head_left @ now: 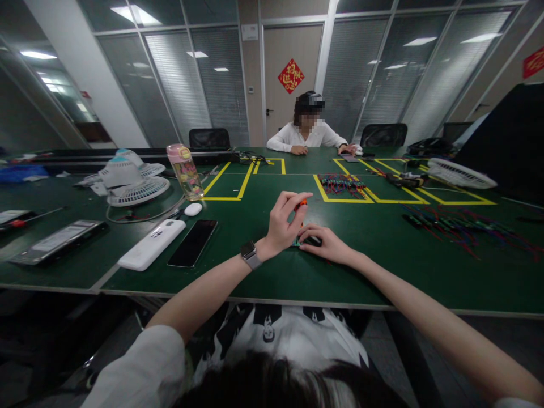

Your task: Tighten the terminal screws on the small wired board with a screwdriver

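Observation:
My left hand (284, 224), with a watch on its wrist, is closed around an upright screwdriver (303, 203) with an orange-red handle. Most of the tool is hidden by the fingers, and its tip is too small to make out. Below it, a small green circuit board (296, 242) lies at the table surface. My right hand (327, 245) rests on the table with its fingertips pinched on the board's right side, partly covering it. A dark gap shows under the curled right fingers.
On the green table (255, 277), a black phone (193, 242), a white power bank (152, 245), a pink-lidded bottle (186, 173) and fans (136, 190) stand left. Wired boards (344, 186) lie in yellow tape outlines; more wired boards (463, 224) lie right. A person (306, 133) sits opposite.

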`<act>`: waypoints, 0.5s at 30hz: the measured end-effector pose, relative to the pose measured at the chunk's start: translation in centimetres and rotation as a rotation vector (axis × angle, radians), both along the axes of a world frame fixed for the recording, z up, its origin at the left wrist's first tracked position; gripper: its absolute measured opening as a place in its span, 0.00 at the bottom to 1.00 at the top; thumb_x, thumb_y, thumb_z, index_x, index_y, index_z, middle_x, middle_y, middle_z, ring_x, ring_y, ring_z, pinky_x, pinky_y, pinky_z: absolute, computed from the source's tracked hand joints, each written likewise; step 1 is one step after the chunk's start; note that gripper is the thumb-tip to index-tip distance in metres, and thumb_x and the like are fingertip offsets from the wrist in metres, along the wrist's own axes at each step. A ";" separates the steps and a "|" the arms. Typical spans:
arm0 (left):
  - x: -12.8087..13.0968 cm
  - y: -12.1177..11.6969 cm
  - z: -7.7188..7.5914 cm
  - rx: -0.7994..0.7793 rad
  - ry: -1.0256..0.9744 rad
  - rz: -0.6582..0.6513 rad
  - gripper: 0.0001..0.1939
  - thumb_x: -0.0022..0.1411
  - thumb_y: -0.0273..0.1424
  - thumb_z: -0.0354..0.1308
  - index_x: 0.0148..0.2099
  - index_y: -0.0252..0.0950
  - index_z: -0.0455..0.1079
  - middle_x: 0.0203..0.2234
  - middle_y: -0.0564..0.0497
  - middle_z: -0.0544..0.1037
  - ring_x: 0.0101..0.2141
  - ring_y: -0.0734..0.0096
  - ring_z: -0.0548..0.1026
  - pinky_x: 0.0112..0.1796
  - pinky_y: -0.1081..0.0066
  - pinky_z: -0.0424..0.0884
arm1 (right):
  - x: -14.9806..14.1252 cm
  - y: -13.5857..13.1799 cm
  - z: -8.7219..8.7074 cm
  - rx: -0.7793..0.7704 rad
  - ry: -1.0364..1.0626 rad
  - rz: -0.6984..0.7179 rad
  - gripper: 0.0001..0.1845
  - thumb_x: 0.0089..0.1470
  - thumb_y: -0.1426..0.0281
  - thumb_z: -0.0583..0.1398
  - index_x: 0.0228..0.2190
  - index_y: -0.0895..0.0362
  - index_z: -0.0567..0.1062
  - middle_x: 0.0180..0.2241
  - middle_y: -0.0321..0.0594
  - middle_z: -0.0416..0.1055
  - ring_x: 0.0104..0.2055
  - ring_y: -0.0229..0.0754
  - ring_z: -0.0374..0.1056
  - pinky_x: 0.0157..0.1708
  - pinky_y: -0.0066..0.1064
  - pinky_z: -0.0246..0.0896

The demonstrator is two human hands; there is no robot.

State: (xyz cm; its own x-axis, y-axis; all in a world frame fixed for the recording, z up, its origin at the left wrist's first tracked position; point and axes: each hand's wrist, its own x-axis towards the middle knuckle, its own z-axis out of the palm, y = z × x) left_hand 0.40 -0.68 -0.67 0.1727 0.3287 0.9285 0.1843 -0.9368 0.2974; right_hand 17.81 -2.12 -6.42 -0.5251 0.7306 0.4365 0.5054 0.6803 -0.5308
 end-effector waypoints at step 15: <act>0.1 -0.1 -0.1 0.007 -0.006 -0.017 0.11 0.65 0.29 0.52 0.49 0.36 0.68 0.36 0.49 0.71 0.36 0.74 0.70 0.37 0.73 0.68 | 0.1 0.1 -0.2 0.005 -0.004 -0.001 0.04 0.53 0.68 0.63 0.32 0.56 0.77 0.39 0.42 0.73 0.42 0.44 0.70 0.44 0.37 0.65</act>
